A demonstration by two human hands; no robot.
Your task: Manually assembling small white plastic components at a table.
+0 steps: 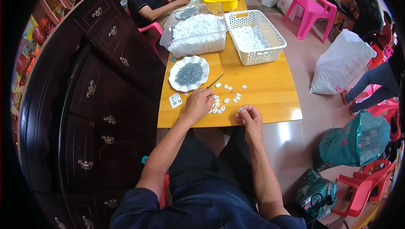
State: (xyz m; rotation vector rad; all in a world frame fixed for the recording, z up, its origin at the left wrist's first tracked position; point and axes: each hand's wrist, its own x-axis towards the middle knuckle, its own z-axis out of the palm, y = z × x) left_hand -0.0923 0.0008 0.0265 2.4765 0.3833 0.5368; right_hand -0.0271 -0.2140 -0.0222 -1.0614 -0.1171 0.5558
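My left hand [199,104] is closed around a thin, dark, rod-like tool [216,81] that points up and to the right over the table. Between the thumb and fingers of my right hand [252,118], at the table's near edge, is a small white plastic piece [241,110] with dark spots. Several similar white oval pieces [226,100] with dark spots lie loose between and beyond my hands. Left of them stands a white scalloped plate [205,65] heaped with small grey slender parts [189,74], too small to name. A white printed card [175,100] lies beside my left hand.
Farther back on the wooden table [276,89] stand a clear bin [168,43] and a white basket [278,43], both holding white pieces, and a yellow tub [221,1]. A co-worker [143,1] sits at the far left. Dark drawers [114,85] flank the table; bags [341,64] and chairs stand right.
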